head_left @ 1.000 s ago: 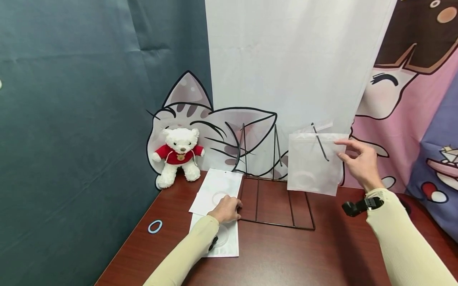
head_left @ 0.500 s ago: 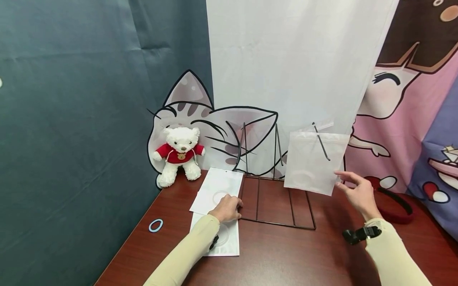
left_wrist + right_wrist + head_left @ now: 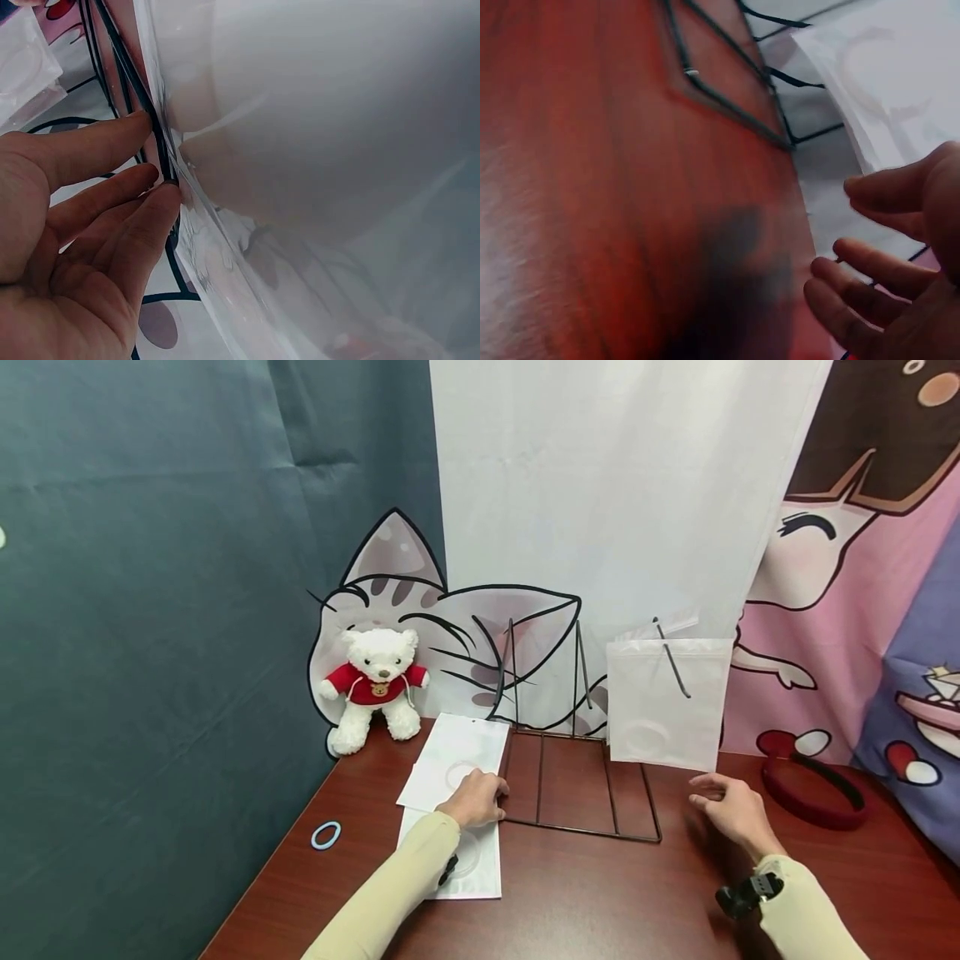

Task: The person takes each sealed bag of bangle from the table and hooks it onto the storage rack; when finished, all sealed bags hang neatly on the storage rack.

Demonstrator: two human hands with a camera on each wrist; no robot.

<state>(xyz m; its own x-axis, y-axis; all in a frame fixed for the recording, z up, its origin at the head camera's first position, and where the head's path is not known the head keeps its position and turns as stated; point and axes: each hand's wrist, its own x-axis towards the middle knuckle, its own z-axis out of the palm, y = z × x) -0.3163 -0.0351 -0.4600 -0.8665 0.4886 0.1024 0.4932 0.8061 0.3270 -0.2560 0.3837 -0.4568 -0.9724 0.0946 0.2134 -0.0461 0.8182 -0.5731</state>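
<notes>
My left hand (image 3: pixel 474 797) pinches the left wire of a black wire rack (image 3: pixel 541 777), with thumb and fingertips against it in the left wrist view. Beneath that hand and wrist lie white zip bags (image 3: pixel 467 743), each showing a faint ring shape inside. Another white zip bag (image 3: pixel 660 693) hangs from the rack's right hook (image 3: pixel 675 670), with a second bag top visible behind it. My right hand (image 3: pixel 733 814) is just below and right of this hanging bag, fingers relaxed and apart, holding nothing. The bag (image 3: pixel 900 67) appears beyond the fingertips in the right wrist view.
A white teddy bear (image 3: pixel 378 689) in a red top sits at the back left against the curtain. On the table's left lies a light blue ring (image 3: pixel 326 845). A dark red headband (image 3: pixel 813 814) lies right of my right hand. Two more rack prongs rise left of the hanging bag.
My right hand has come down from the hanging bag's upper right edge to below its lower corner. The bag swung left, then back right. My left hand stays at the rack.
</notes>
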